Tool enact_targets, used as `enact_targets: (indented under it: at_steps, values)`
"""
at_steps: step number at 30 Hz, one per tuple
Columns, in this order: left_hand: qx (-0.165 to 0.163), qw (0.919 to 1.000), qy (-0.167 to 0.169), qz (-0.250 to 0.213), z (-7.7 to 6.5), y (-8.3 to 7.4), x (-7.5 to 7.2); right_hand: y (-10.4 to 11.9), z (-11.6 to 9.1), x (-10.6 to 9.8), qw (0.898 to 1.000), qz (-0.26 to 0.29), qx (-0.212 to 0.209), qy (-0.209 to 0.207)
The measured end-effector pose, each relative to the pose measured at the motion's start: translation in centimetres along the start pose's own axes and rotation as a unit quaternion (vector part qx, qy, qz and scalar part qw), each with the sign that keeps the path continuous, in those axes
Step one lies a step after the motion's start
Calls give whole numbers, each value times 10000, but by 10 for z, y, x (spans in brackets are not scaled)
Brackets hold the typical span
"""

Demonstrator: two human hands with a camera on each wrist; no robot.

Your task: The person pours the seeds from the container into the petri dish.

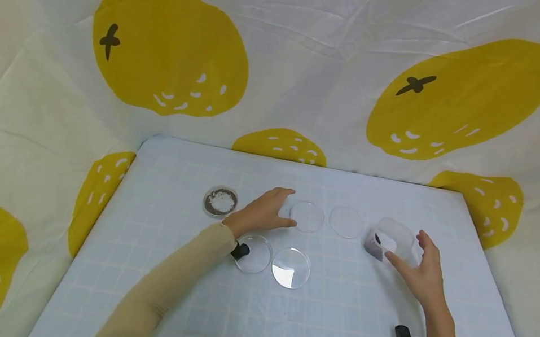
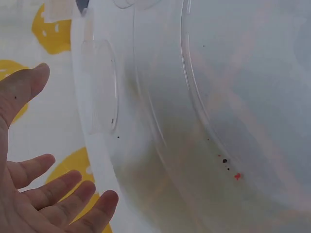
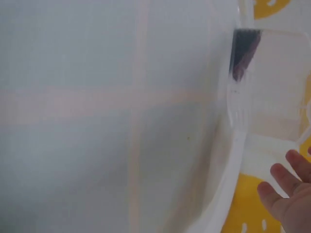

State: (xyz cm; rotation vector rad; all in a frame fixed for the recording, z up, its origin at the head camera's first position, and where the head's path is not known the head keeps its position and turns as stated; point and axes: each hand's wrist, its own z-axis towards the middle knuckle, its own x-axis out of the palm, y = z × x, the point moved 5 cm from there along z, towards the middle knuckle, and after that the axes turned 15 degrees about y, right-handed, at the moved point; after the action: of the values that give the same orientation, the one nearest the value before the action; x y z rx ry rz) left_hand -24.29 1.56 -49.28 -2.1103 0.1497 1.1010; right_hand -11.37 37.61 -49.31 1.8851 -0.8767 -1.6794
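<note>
The left hand [image 1: 265,211] hovers beside a clear, round dish [image 1: 308,217] and the right hand [image 1: 424,275] beside a translucent, boxy plastic container [image 1: 396,235] on the pale checked bench [image 1: 331,324], both hands' fingers apart.

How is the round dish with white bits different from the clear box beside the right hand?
The dish is round and shallow, while the box is more angular and deeper. In the dish, dark stuff topped with white bits shows plainly; much of the box is see-through, with a dark patch at one side. The dish is nearer the left hand, the box nearer the right hand. Both show something dark.
</note>
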Motion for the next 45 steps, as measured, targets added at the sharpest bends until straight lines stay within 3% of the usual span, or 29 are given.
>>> enact_targets:
  at_steps: [8,20,30,39,45]
  values:
    - [66,9991,363,187,17,0,4,-1,6,3,9996,53,-68,262]
    - [-306,9955,712,553,30,4,10,-10,11,8,9969,253,402,629]
    - [-433,9929,684,868,32,1,13,-7,15,9,9973,335,246,604]
    - [-499,9924,676,900,35,5,14,-13,18,12,9946,527,542,708]
    - [-456,9920,639,989,36,7,14,-12,18,14,9958,633,252,607]
